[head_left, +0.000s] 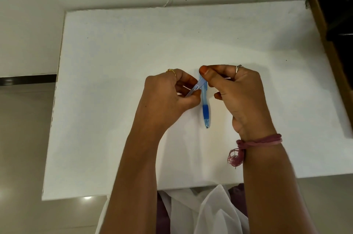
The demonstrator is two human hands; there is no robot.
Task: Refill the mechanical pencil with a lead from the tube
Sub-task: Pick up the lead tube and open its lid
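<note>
While both forearms reach in over the near edge of the white table, the two hands meet just past its middle. The left hand has its fingers closed around a slim clear lead tube, which bears a small printed label and slants up to the right, its upper end reaching the top of the pencil. A gold ring sits on one finger of that hand.

The right hand pinches the upper end of the blue mechanical pencil between thumb and forefinger, the remaining fingers curled in beneath. The pencil points toward the person: its dark blue grip lies in the lower half and its metal tip is nearest the table's front edge. Whether the tip touches the surface cannot be told. The pencil's top end is hidden behind the thumb, so the state of its cap cannot be determined, and no loose lead can be made out.

A silver ring shows on the right hand, and a pink thread band with a frayed tassel circles that wrist. White fabric lies below the table's front edge.
</note>
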